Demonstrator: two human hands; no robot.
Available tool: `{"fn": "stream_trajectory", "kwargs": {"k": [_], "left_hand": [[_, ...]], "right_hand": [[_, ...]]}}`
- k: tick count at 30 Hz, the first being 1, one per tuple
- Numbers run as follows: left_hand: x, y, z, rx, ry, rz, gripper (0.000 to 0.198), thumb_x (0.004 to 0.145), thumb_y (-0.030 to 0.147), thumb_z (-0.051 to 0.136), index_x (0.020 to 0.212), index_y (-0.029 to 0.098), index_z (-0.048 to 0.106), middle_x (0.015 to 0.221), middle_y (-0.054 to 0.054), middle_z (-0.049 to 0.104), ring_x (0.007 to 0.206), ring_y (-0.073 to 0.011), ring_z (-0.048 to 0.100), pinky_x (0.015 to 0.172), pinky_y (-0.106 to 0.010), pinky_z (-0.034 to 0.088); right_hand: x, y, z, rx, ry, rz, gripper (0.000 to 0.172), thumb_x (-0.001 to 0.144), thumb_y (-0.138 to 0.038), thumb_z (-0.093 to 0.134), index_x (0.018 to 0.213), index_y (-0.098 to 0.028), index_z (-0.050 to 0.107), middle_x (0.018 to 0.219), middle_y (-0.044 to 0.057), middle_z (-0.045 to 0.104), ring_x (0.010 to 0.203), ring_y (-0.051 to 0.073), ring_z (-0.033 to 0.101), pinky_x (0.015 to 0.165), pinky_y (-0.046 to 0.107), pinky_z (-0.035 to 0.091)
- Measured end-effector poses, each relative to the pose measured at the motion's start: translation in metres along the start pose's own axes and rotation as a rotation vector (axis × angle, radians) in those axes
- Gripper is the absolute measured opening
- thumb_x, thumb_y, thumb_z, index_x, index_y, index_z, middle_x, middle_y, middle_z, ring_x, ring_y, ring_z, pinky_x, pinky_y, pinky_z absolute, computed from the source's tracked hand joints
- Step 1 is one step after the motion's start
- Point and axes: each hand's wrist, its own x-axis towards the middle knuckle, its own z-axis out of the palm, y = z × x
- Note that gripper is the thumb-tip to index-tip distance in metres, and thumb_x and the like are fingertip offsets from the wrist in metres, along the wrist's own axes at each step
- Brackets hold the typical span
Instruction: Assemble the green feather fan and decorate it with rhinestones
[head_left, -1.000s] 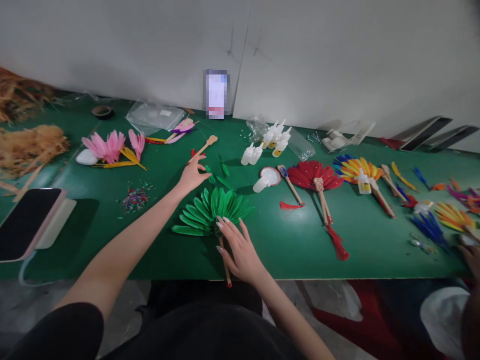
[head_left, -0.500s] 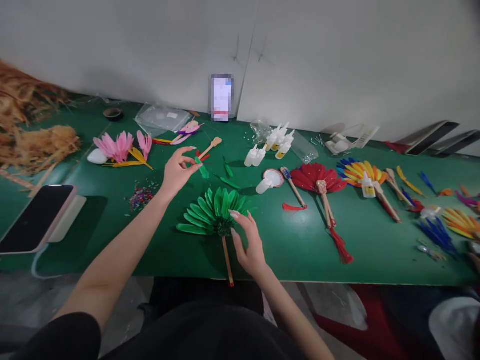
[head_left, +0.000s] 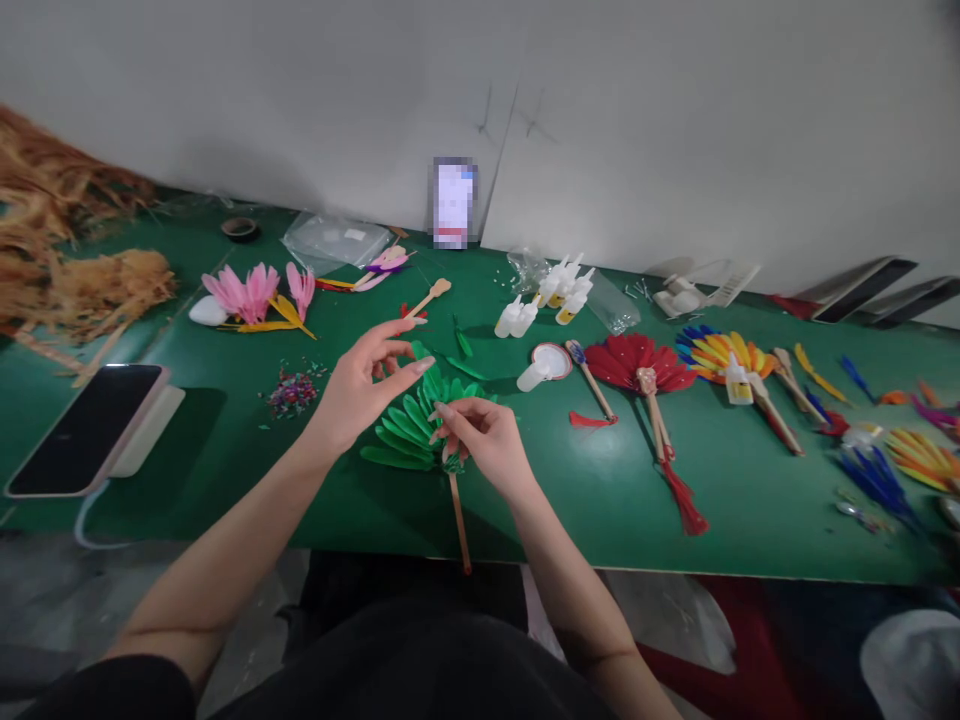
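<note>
A green feather fan [head_left: 405, 432] with a wooden handle [head_left: 460, 525] lies on the table in front of me. My left hand [head_left: 371, 385] is above its upper left side, with a loose green feather [head_left: 418, 350] between the thumb and a bent finger; the index finger is lifted off. Over the fan's middle, my right hand [head_left: 480, 440] is closed in a pinch, apparently at the lower end of that same feather. The fingers partly hide the pinched end and the fan's dark green centre.
Loose green feathers [head_left: 463, 340] and a small wooden stick [head_left: 430, 297] lie behind the fan. White glue bottles [head_left: 516, 318], an open round container [head_left: 551, 361] and a red fan [head_left: 641, 362] are to the right. Sequins [head_left: 292, 393] and a phone [head_left: 86, 430] are left.
My left hand has come down and right, bringing the green feather over the fan. My right hand has gone from spread fingers to a pinch above the fan. The view has shifted slightly.
</note>
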Motion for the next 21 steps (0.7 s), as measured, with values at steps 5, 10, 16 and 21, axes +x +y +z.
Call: {"fn": "stream_trajectory", "kwargs": {"k": [5,10,16,21], "left_hand": [[-0.015,-0.01,-0.004,0.136,-0.146,-0.087,0.027,0.085,0.045,0.06,0.074,0.022,0.068,0.089,-0.002,0.072,0.071,-0.0179,0.058,0.057,-0.03,0.036],[-0.022,-0.029,-0.003,0.131,-0.093,-0.091,0.024,0.083,0.037,0.064,0.064,0.022,0.059,0.106,0.0,0.074,0.084,-0.0223,0.064,0.061,-0.035,0.04],[-0.009,-0.057,-0.008,0.188,0.26,0.015,0.024,0.081,0.037,0.066,0.066,0.021,0.057,0.111,-0.003,0.069,0.109,-0.0253,0.061,0.085,-0.039,0.045],[-0.014,-0.068,0.008,0.407,0.215,0.008,0.023,0.081,0.036,0.067,0.064,0.021,0.061,0.105,-0.003,0.067,0.108,-0.026,0.056,0.1,-0.047,0.034]], "right_hand": [[-0.013,0.006,0.005,0.004,-0.032,0.047,0.034,0.079,-0.05,0.067,0.07,-0.018,0.062,0.055,-0.002,0.065,0.039,0.008,0.055,0.038,0.019,0.044],[-0.026,0.023,0.014,-0.026,-0.059,0.088,0.036,0.082,-0.052,0.062,0.07,-0.018,0.059,0.055,-0.002,0.065,0.039,0.008,0.055,0.04,0.019,0.046],[-0.051,0.04,0.004,-0.168,-0.014,0.068,0.034,0.087,-0.048,0.058,0.072,-0.017,0.063,0.057,0.0,0.067,0.041,0.01,0.059,0.04,0.021,0.049],[-0.067,0.056,-0.019,-0.409,0.19,-0.098,0.024,0.091,-0.036,0.055,0.083,-0.018,0.068,0.071,0.006,0.072,0.059,0.016,0.066,0.056,0.027,0.055]]}}
